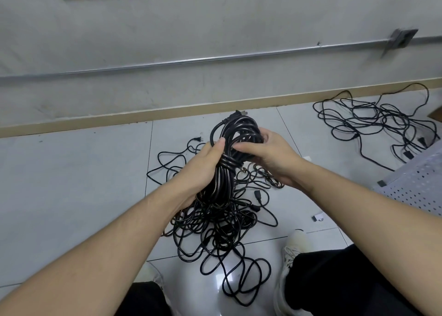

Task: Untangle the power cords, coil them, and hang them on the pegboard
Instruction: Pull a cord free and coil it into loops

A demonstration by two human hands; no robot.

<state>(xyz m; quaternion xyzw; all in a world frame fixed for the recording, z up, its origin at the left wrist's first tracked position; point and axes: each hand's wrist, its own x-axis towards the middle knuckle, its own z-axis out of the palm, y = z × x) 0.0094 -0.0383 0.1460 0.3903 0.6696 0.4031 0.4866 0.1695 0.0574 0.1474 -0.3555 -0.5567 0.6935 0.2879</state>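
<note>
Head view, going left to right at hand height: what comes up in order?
Left hand → coiled cord bundle → right hand → second cord tangle on the floor → perforated pegboard at the right edge.

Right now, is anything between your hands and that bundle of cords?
No. The left hand grips the coiled bundle around its wrapped middle, and the right hand holds its upper loops. Nothing sits between them. More tangled cords lie on the floor underneath.

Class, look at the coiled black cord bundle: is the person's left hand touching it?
Touching. The head view shows the left hand wrapped around the middle of the coiled cord bundle, thumb pressed on its strands; the right hand grips its upper loops too.
</note>
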